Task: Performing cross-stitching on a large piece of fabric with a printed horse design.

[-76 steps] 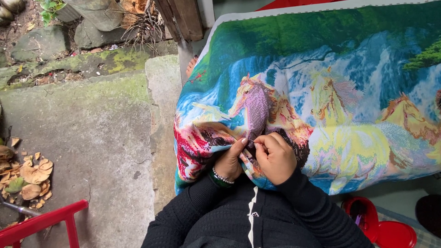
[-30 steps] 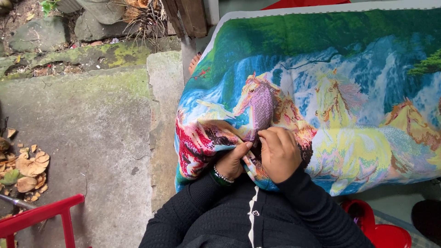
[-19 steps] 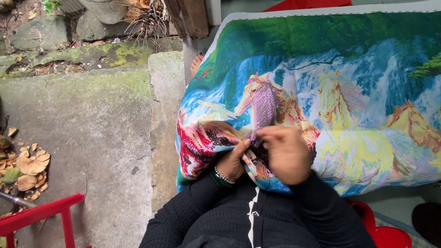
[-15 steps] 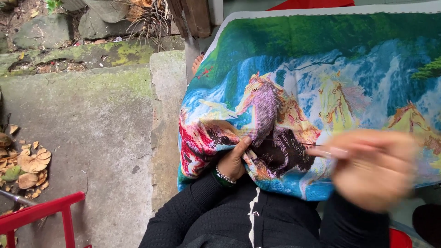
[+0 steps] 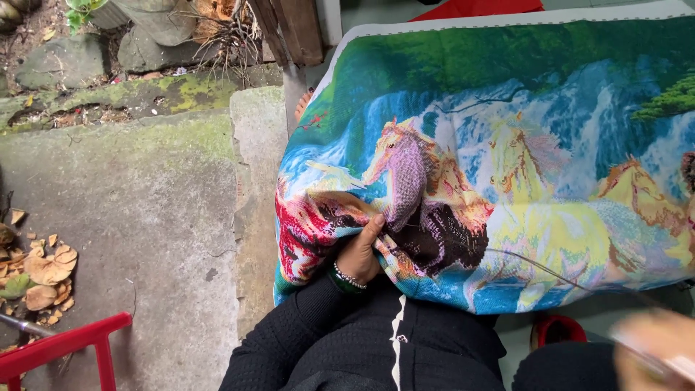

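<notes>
Head view: left hand [image 5: 358,253] fingers pinch embroidered cloth [image 5: 507,159]; blurred right hand [image 5: 655,355] grip unclear, beside red stool [image 5: 58,347].

Embroidery cloth [image 5: 507,145] apparently over the lap.

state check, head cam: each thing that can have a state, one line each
Embroidered cloth: spread over the lap, near edge bunched up.
Left hand: gripping the bunched edge of the cloth.
Right hand: blurred at lower right, off the cloth; grip unclear.
Thread: drawn taut from the cloth toward the right hand.
Red chair: upright, only partly in view.
Dry leaves: scattered on the concrete.
</notes>
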